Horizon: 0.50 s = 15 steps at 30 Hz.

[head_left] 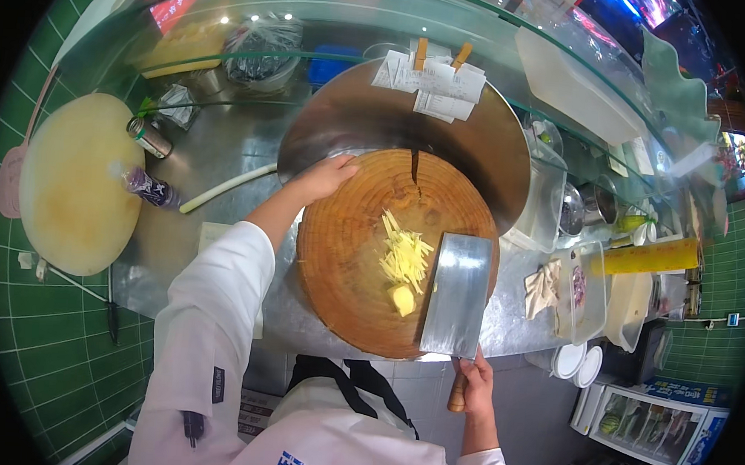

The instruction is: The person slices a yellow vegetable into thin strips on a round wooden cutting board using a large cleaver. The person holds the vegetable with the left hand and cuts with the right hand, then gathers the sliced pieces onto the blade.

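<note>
Round wooden chopping board (345, 256) on steel counter (223, 164), bearing pale yellow julienned strips (405, 256) and one uncut chunk (403, 300) near its centre. Right hand (475, 390) closed around wooden handle of broad cleaver (457, 293), blade lying flat just right of strips; left hand (325, 177) rested open on board's far left rim, holding nothing

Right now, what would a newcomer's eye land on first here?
The round wooden chopping block at centre, with pale yellow julienned strips piled on it. The right hand holds a broad cleaver lying flat beside them; the left hand rests on the block's far left rim.
</note>
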Available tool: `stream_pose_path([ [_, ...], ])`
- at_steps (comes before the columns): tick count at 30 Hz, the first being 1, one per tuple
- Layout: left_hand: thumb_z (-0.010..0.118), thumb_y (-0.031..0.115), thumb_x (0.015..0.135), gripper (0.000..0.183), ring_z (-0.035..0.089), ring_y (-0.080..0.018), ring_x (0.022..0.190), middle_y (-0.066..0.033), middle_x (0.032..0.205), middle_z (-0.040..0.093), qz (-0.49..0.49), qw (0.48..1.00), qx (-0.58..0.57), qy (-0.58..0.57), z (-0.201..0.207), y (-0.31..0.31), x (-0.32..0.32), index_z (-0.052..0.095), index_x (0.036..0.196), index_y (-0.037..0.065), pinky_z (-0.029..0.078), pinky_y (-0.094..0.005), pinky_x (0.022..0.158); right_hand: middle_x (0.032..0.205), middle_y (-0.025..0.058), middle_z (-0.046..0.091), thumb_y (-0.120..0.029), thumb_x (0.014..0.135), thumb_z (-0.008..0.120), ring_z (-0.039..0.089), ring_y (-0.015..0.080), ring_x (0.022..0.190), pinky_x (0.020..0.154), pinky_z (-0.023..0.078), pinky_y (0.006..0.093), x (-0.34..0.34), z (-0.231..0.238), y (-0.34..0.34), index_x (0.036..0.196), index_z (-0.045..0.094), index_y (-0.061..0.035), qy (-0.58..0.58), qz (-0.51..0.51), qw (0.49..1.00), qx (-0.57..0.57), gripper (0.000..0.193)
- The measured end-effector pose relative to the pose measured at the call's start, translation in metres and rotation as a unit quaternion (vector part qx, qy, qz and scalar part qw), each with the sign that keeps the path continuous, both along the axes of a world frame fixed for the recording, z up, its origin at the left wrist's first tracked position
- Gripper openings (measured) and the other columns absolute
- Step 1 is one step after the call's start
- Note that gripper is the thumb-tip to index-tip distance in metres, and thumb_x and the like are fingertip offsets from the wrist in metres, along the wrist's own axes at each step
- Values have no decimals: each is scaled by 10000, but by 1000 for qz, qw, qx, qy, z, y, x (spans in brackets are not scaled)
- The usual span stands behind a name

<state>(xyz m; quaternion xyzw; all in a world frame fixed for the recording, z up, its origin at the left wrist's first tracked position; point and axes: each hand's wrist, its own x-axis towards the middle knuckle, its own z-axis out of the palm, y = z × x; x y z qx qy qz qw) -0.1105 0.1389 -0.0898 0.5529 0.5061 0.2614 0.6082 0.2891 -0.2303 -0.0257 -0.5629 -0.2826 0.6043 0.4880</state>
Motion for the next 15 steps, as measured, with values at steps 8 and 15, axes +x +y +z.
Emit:
stream_pose_path([
  [8,564,346,1095,524,570,-287,1353,-185,1467,613,163,986,9,20,-9,-117,-1,528,1498,13,428,-377,1133,1613,111,497,-21,962,610,435,222,1489,1218,323,362,57,9,8,1432,632,22,-91,88,992,5,473],
  [15,740,386,927,584,546,-397,1195,-227,1266,590,209,854,354,319,65,-259,86,589,1357,21,426,-521,1034,1381,124,655,-61,1002,601,588,214,1306,1093,447,350,95,7,9,1365,673,2,-177,129,974,50,375],
])
